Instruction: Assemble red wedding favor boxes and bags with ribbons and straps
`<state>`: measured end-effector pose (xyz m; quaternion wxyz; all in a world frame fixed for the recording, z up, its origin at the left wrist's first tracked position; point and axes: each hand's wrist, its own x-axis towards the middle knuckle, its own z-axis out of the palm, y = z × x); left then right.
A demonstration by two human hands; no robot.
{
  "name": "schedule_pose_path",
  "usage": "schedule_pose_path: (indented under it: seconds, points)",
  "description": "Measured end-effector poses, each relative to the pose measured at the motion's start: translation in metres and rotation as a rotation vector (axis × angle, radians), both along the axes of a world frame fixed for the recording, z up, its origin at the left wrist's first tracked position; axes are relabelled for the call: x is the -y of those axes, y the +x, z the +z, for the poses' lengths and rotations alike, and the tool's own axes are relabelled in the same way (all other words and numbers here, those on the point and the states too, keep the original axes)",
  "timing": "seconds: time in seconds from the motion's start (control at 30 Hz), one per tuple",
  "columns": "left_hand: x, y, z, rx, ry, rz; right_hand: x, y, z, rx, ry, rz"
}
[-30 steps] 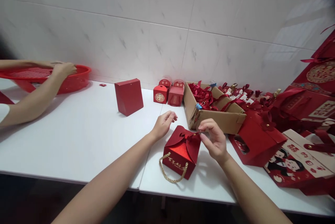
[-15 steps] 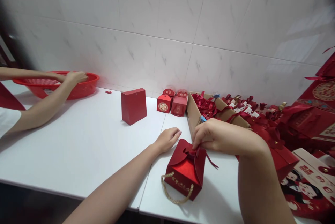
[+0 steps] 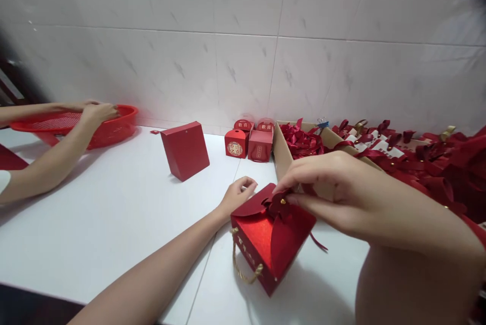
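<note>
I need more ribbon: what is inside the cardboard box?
Red ribbons show in the far part of the cardboard box; the right hand hides its near part.

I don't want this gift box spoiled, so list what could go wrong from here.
The right hand pinches the flower on top of the gift box; a hard tug might crease or unseat the flaps.
The left hand rests beside the box with no visible grip, so the box could twist.
The rope handle hangs loose at one side and might snag.
</note>
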<state>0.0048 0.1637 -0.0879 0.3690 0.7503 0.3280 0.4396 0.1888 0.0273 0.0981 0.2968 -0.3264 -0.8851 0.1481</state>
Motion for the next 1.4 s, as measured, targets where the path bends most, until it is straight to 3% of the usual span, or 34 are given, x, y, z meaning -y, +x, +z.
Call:
schedule_pose_path:
  seconds: [0.13, 0.23, 0.37, 0.47, 0.57, 0.7, 0.83, 1.07, 1.17, 1.3, 1.4]
  points:
    - [-0.011, -0.006, 0.005, 0.206, -0.295, 0.176, 0.005, -0.002, 0.002, -0.084, -0.027, -0.063]
    - [-0.015, -0.009, 0.007, 0.308, -0.405, 0.215, 0.004, -0.002, 0.003, -0.119, 0.004, -0.120]
    - [-0.015, -0.007, 0.009, 0.382, -0.491, 0.220, -0.001, 0.005, -0.002, -0.091, 0.058, -0.087]
    - [-0.014, -0.006, 0.010, 0.399, -0.516, 0.217, -0.005, 0.007, -0.008, 0.116, -0.074, -0.092]
    - [-0.014, -0.006, 0.010, 0.405, -0.528, 0.215, -0.009, 0.001, -0.010, 0.364, -0.293, -0.213]
    - [-0.015, -0.005, 0.010, 0.416, -0.542, 0.220, -0.016, -0.011, -0.007, 0.471, -0.450, -0.325]
    - [-0.015, -0.005, 0.011, 0.427, -0.560, 0.237, -0.018, -0.013, -0.006, 0.437, -0.400, -0.392]
    - [-0.014, -0.004, 0.012, 0.429, -0.576, 0.253, -0.012, -0.007, -0.009, 0.347, -0.232, -0.348]
    - [-0.014, -0.003, 0.013, 0.425, -0.570, 0.254, -0.020, -0.014, -0.012, 0.348, -0.238, -0.338]
    - [-0.014, -0.004, 0.013, 0.404, -0.561, 0.254, -0.030, -0.020, -0.017, 0.414, -0.373, -0.338]
    - [-0.014, -0.004, 0.013, 0.397, -0.560, 0.253, -0.019, -0.011, -0.010, 0.325, -0.240, -0.321]
